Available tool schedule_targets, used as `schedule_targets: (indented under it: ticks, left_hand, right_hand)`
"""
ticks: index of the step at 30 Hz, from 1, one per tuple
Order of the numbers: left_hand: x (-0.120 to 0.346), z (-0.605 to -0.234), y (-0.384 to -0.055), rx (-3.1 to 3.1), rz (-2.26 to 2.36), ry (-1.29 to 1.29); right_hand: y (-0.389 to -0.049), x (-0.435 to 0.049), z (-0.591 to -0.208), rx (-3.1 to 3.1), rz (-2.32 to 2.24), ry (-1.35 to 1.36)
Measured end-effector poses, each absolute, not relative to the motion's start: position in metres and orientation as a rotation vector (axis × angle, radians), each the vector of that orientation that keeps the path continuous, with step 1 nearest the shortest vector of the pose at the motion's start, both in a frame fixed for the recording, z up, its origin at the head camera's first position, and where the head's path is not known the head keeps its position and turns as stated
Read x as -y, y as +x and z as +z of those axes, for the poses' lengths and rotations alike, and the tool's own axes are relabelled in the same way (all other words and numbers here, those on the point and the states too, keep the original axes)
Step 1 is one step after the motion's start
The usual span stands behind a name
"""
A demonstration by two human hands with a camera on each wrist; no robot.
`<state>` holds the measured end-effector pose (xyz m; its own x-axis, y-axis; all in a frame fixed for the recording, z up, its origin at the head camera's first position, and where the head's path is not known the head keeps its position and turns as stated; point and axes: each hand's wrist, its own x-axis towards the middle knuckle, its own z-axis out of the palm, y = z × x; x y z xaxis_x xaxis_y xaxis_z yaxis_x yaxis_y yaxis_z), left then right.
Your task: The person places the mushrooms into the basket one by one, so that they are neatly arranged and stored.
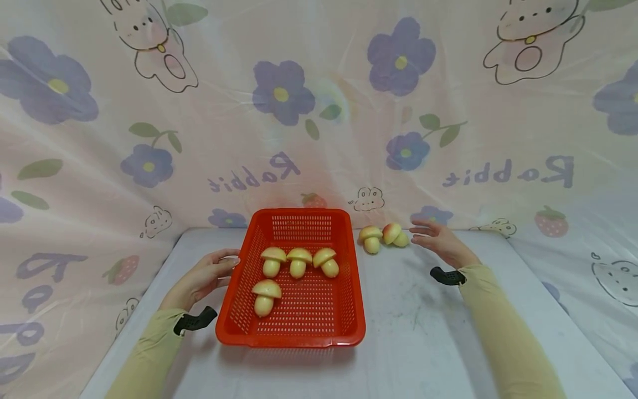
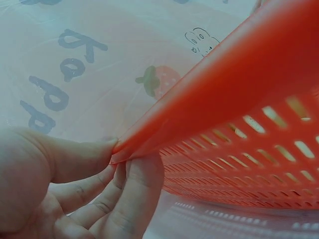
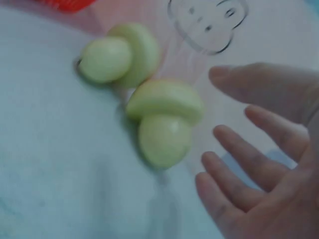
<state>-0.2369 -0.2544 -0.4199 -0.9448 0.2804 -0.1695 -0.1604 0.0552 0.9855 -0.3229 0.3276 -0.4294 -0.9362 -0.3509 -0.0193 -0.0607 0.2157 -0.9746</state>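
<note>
A red plastic basket point(image 1: 289, 340) with slotted walls stands on the table, holding several pale yellow toy mushrooms point(image 1: 298, 266). My left hand point(image 1: 206, 277) is at its left side; in the left wrist view the thumb and fingers pinch the basket's rim point(image 2: 199, 94). Right of the basket, at the back of the table, lie two more toy mushrooms, one upright-looking mushroom point(image 1: 371, 238) and one tilted mushroom point(image 1: 392, 234) with a reddish cap. Just right of the tilted one, my right hand point(image 1: 441, 242) hovers with fingers spread, holding nothing and apart from it.
A white table point(image 1: 413, 343) extends in front and to the right. Behind it hangs a pale curtain point(image 1: 329, 149) printed with flowers and rabbits, which also covers both sides. Each wrist wears a black camera mount, such as the right mount point(image 1: 447, 276).
</note>
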Motion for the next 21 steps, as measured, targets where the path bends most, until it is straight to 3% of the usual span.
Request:
schedule_targets:
  ticks: [21]
  left_hand:
    - [0.256,-0.422,-0.239,-2.054,1.938,0.146]
  right_hand:
    - [-0.354,-0.309,-0.458,-2.42,-1.684,-0.372]
